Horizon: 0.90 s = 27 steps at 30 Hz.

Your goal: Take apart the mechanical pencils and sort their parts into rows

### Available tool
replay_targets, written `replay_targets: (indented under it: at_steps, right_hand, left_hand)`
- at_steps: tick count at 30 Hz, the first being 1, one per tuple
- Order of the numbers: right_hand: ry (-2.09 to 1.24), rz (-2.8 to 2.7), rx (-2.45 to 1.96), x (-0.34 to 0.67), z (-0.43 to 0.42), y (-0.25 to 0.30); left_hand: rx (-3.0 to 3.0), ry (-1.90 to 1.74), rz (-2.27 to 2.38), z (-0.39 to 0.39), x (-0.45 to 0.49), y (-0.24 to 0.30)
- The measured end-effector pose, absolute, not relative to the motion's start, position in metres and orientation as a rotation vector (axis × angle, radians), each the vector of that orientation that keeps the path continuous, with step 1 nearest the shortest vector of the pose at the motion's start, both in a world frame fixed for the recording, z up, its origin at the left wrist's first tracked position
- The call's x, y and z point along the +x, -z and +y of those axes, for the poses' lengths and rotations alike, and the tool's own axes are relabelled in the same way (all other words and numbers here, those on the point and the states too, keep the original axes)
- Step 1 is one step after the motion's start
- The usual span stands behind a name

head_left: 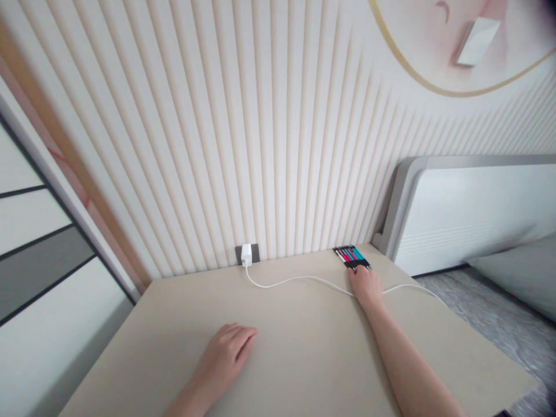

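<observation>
My left hand (226, 350) lies flat on the beige tabletop (299, 353), palm down, fingers stretched out together, holding nothing. My right hand (365, 285) reaches to the far right part of the table, its fingers curled onto the near ends of a row of several pens (351, 255) with red, teal and black barrels. The pens lie side by side against the wall. Whether the fingers grip a pen or only touch them is hidden.
A white charger (246, 254) sits in a wall socket at the table's back edge; its white cable (299, 281) runs across the table under my right wrist and off the right side. A bed with a grey-white headboard (469, 211) stands to the right. A ribbed wall panel (260, 145) backs the table.
</observation>
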State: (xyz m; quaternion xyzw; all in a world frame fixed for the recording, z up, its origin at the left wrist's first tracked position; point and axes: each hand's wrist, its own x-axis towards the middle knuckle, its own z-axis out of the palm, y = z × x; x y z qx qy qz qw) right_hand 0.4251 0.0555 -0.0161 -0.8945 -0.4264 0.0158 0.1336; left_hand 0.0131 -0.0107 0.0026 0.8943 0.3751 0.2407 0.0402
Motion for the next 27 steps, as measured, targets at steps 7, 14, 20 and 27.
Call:
replay_targets:
  at_steps: [7,14,20,27]
  right_hand:
    - [0.042,-1.38,-2.474,0.409,0.046,-0.003]
    - [0.015,-2.085,-1.779,0.329,0.012,0.001]
    - [0.036,-2.417,-1.269,0.262,-0.021,0.021]
    - [0.009,-2.562,-0.991,0.244,-0.029,0.027]
  left_hand:
    - [2.704,-0.741,1.199,-0.005,0.006,-0.005]
    - [2.719,-0.693,1.258,-0.01,0.007,-0.013]
    - [2.787,-0.539,1.264,-0.016,0.006,-0.014]
    - [2.914,-0.18,1.182,-0.024,0.014,-0.005]
